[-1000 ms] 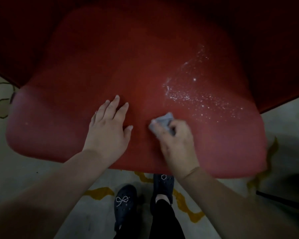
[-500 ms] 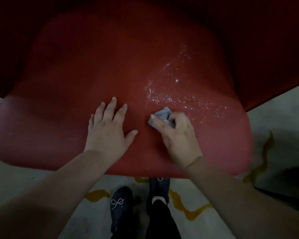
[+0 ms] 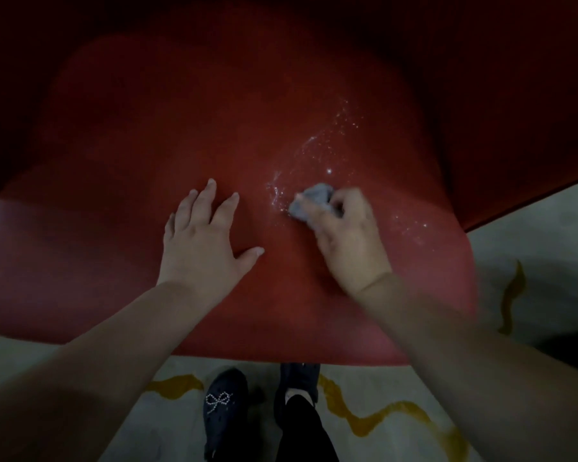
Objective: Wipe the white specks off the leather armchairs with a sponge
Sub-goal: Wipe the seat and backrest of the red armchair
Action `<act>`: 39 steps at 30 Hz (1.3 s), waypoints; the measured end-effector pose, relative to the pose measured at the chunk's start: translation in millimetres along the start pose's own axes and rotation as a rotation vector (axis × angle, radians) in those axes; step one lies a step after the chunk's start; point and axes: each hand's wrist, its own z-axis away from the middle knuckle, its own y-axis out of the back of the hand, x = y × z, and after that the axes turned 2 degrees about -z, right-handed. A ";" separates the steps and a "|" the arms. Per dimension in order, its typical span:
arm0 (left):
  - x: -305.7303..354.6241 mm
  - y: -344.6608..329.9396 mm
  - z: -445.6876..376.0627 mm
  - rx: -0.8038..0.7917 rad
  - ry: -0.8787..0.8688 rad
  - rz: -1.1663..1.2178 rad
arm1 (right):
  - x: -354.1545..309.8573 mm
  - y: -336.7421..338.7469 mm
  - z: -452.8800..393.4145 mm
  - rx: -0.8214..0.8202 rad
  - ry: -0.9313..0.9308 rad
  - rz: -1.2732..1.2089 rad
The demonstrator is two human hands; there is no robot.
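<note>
Dim light, view straight down onto the seat of a red leather armchair (image 3: 147, 201). The right hand (image 3: 349, 241) gripped a small grey sponge (image 3: 311, 203), fingers curled over its top and thumb side, the sponge bunched and pressed against the leather. White specks (image 3: 327, 151) lay scattered just beyond the sponge, running up and away from the fingertips in a loose streak; a denser line of them sat immediately to the left of the sponge's edge. A fainter patch of specks (image 3: 412, 226) showed to the right of the gripping hand, near the seat's front corner. The left hand (image 3: 202, 243) rested flat on the seat just left of the sponge, fingers straight and spread, thumb out toward the right hand, holding nothing and apart from it. Below the wrists, past the seat's front edge, pale floor (image 3: 548, 248) with yellow wavy lines showed, and two dark shoes (image 3: 226, 411) stood there, the left one bearing a small beaded bow.
</note>
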 end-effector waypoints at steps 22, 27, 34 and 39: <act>-21.1 11.8 -16.0 -0.063 -0.062 0.019 | -29.3 -30.7 5.5 0.008 0.179 0.126; -26.1 13.1 -16.5 -0.072 -0.081 0.006 | -16.6 -25.4 -60.3 0.036 0.216 0.226; -26.0 14.0 -17.3 -0.056 -0.073 0.015 | -22.6 -33.3 -9.8 0.076 0.140 0.156; -25.8 12.9 -24.9 -0.048 -0.075 0.027 | -21.9 -27.9 -73.4 -0.038 0.312 0.226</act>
